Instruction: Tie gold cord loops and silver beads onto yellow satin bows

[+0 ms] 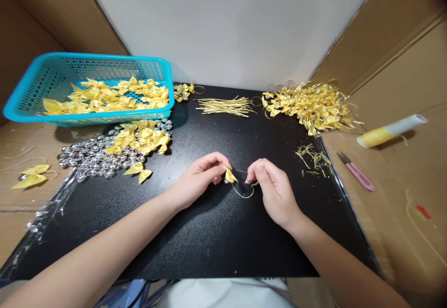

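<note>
I see my left hand (197, 180) pinching a yellow bow (229, 175) closed-fingered at mid-desk (209, 233); my right hand (274, 189) grips its gold cord loop (244, 190). Tying seems underway; tightening needs steady pull. Beyond lie cut cords (226, 106).

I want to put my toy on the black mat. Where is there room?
Bare mat lies in front of the left hand and right hand, and between the gold strings and the hands. It is crowded by the silver bells, the yellow bows and the finished pile.
</note>
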`<state>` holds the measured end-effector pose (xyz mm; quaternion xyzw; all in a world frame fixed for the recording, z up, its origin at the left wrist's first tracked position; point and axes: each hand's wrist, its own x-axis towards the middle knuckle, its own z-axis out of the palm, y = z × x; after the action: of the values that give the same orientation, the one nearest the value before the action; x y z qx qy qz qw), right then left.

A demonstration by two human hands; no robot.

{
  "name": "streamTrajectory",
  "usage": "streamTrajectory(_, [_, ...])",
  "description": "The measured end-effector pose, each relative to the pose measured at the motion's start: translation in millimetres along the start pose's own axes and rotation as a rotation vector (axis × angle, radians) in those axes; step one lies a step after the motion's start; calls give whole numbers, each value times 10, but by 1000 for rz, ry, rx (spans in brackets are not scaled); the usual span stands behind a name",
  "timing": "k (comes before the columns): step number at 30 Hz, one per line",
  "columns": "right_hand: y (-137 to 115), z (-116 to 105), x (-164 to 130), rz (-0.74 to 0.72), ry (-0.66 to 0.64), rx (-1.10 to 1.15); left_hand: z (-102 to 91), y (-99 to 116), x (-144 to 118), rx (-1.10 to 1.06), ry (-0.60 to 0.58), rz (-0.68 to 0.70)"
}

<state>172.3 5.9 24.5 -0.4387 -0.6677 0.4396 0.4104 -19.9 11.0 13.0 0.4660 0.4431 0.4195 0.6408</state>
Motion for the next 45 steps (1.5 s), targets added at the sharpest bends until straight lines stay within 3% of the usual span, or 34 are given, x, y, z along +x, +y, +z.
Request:
streamTrajectory(5, [10,-19,-12,38,-75,0,-27,15,2,15,-21,-31])
streamTrajectory(20, [14,-153,103,194,-47,253,-7,12,4,11,8,26])
streamTrajectory(28, [44,-27,76,201,51,239,12,32,-63,190,-44,120])
streamTrajectory(34, [71,128,20,215,95,324,86,37,-115,353,-10,314])
streamTrajectory(39, [61,99,16,215,9,305,79,103,-127,455,30,418])
streamTrajectory(45, [-3,-206,125,259,-301,101,-80,233,-114,616,58,447])
